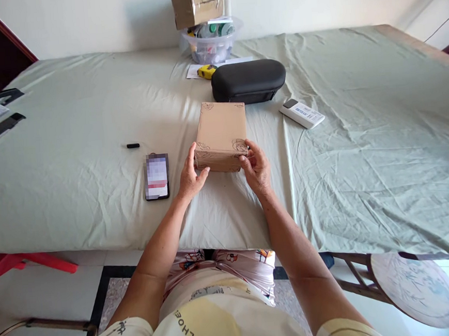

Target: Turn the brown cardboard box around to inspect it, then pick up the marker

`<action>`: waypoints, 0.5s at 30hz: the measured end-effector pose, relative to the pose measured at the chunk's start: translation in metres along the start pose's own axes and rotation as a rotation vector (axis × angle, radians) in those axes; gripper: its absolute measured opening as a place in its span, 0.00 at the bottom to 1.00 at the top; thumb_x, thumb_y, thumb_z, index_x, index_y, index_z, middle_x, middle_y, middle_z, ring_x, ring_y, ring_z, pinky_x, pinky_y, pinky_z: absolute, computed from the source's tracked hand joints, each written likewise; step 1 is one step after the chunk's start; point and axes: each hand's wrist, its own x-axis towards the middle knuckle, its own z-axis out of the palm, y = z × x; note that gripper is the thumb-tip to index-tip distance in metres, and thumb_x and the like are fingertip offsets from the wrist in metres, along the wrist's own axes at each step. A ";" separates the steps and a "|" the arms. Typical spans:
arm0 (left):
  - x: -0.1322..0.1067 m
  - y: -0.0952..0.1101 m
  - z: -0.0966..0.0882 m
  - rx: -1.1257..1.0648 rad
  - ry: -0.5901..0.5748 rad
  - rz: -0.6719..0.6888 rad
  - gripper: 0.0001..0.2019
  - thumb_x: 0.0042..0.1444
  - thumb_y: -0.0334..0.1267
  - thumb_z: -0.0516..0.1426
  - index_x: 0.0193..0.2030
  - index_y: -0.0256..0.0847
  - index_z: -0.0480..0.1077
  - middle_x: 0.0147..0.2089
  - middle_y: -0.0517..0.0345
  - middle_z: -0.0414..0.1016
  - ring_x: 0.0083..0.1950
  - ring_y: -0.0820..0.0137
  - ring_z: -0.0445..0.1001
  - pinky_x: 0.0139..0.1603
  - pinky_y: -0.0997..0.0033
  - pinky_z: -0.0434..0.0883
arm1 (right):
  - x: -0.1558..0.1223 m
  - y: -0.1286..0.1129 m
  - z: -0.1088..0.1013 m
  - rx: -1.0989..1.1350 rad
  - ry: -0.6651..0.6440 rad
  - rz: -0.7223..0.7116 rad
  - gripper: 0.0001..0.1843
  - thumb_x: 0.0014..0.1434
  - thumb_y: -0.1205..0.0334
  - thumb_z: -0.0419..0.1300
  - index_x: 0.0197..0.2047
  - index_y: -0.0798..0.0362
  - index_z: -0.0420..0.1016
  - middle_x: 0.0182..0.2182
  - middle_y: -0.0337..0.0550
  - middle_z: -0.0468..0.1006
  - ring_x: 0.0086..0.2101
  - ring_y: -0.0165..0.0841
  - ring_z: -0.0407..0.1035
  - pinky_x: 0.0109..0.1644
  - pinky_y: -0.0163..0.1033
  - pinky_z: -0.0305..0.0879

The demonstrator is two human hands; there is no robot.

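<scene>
A box wrapped in brown paper lies flat on the pale green cloth of the table, in front of me. My left hand presses its near left corner, fingers curled against the side. My right hand grips the near right corner, fingers bent onto the paper's edge. Both hands hold the box at its near end.
A phone lies left of the box, a small black cap beyond it. Behind the box are a black case, a white remote, a yellow tape measure, and a plastic tub with a cardboard box on top. A stool stands at right.
</scene>
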 end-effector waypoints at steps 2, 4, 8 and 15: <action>0.001 -0.001 0.000 0.013 -0.005 0.004 0.47 0.67 0.59 0.62 0.83 0.55 0.41 0.82 0.44 0.54 0.80 0.50 0.60 0.73 0.46 0.71 | 0.000 0.001 0.000 0.018 -0.003 0.008 0.30 0.71 0.41 0.60 0.70 0.43 0.72 0.46 0.46 0.78 0.32 0.31 0.71 0.39 0.42 0.77; 0.001 -0.002 -0.001 0.023 -0.008 0.008 0.46 0.67 0.59 0.61 0.83 0.55 0.40 0.82 0.44 0.54 0.80 0.51 0.60 0.72 0.46 0.72 | -0.001 0.001 0.000 0.034 -0.004 0.010 0.30 0.71 0.41 0.60 0.70 0.43 0.72 0.47 0.46 0.79 0.31 0.31 0.71 0.39 0.43 0.77; 0.002 -0.002 -0.001 0.026 -0.003 0.022 0.45 0.67 0.58 0.61 0.82 0.56 0.41 0.81 0.43 0.55 0.79 0.50 0.63 0.70 0.48 0.75 | -0.001 0.000 -0.001 0.032 -0.015 0.022 0.30 0.70 0.41 0.60 0.71 0.41 0.71 0.48 0.46 0.79 0.31 0.30 0.71 0.38 0.41 0.77; 0.002 -0.001 -0.002 0.027 -0.003 0.015 0.45 0.67 0.59 0.61 0.82 0.58 0.41 0.81 0.43 0.55 0.78 0.50 0.65 0.67 0.48 0.76 | -0.002 0.002 -0.002 0.045 -0.025 0.014 0.31 0.70 0.40 0.60 0.71 0.41 0.71 0.47 0.46 0.79 0.30 0.29 0.69 0.38 0.42 0.78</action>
